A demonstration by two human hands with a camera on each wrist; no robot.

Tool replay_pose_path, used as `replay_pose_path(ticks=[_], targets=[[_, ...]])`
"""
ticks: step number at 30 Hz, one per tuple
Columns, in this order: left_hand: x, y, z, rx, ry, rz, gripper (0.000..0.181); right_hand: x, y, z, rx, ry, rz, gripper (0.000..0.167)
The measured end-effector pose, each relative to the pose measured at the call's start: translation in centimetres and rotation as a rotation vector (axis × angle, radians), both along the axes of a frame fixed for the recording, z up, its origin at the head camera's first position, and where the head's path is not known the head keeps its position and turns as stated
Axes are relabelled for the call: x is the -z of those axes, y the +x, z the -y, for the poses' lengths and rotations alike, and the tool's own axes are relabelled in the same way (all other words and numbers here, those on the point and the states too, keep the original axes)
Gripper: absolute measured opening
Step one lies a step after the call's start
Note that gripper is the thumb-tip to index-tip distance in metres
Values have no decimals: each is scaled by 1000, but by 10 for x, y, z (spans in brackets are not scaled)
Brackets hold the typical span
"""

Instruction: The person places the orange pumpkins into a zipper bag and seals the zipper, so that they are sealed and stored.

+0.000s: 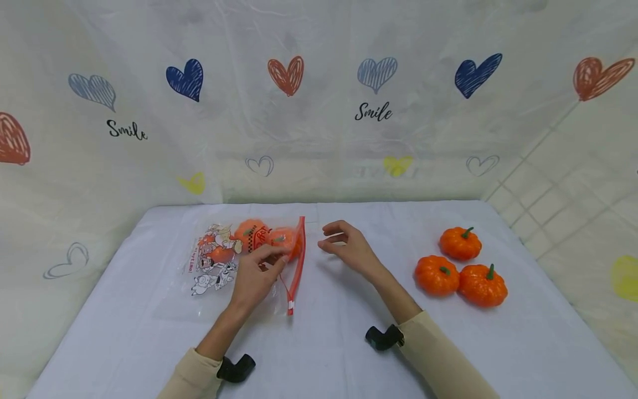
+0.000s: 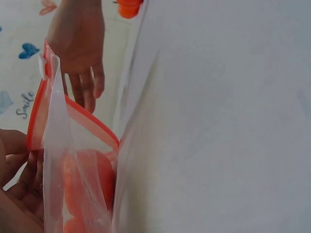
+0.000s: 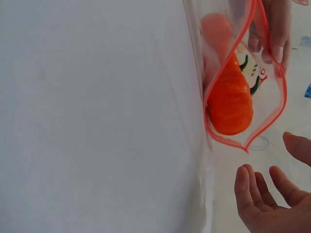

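Observation:
A clear zip bag [image 1: 294,288] with a red zip edge and printed cartoon figures lies on the table at the left. My left hand [image 1: 256,280] pinches the upper layer of its mouth near the zip, and the mouth gapes in the right wrist view. Inside, small orange toy pumpkins [image 3: 231,104] with green stems show through the film; the print hides part of them. To the right of the mouth, my right hand [image 1: 351,249] hovers apart from the bag with fingers loosely bent. Nothing lies between the fingers of that right hand [image 3: 272,206].
Three more toy pumpkins sit grouped on the right of the table: one at the back [image 1: 459,244], one at the left [image 1: 436,275] and one at the front right [image 1: 482,285]. A white cloth covers the table [image 1: 329,354]. Behind it hangs a heart-printed curtain [image 1: 329,133].

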State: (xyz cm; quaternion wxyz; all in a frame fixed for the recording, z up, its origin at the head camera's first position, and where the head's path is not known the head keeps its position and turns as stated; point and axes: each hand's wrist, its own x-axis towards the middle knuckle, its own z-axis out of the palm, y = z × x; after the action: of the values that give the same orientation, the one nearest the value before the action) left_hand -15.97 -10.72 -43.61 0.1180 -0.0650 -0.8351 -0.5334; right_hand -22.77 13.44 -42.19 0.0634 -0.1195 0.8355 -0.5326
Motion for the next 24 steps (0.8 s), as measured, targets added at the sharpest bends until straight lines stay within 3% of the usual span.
replay_pose_path(ticks=[12, 24], targets=[[1, 0, 0, 3, -4, 4, 21, -12, 5, -29, -77, 34, -47, 44], [0, 0, 0, 6, 10, 10, 20, -24, 9, -54, -73, 64, -80, 44]])
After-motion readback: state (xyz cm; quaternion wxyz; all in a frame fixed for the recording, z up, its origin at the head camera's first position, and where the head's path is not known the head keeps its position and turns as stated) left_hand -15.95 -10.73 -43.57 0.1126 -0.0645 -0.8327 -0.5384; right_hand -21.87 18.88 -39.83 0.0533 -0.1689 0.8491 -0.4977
